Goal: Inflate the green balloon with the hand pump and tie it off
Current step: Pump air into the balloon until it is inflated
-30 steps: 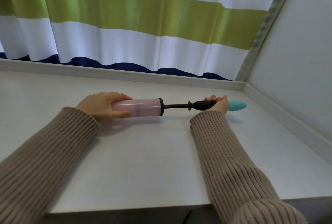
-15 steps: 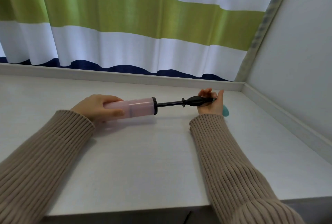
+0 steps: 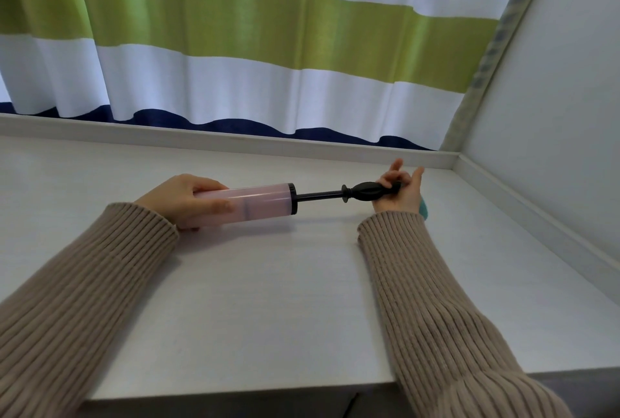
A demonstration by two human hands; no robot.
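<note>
My left hand [image 3: 188, 199] is wrapped around the pale pink barrel of the hand pump [image 3: 258, 204], which lies almost level just above the white table [image 3: 268, 300]. A thin black rod leads right to the pump's black end piece [image 3: 367, 192]. My right hand [image 3: 401, 191] pinches the tip of that piece, with two fingers lifted and spread. Only a small teal-green sliver of the green balloon [image 3: 424, 210] shows behind my right wrist. The rest of it and its neck are hidden by the hand.
A striped curtain [image 3: 268, 48] in white, green and navy hangs behind a raised ledge [image 3: 235, 140] at the table's back. A grey wall [image 3: 553, 115] with a low rim closes the right side. The table's front edge [image 3: 235, 390] runs near my elbows.
A second ago the balloon stuck out plump to the right of my right hand; now it is nearly hidden behind it. The pump shifted slightly left and my right fingers have spread.
</note>
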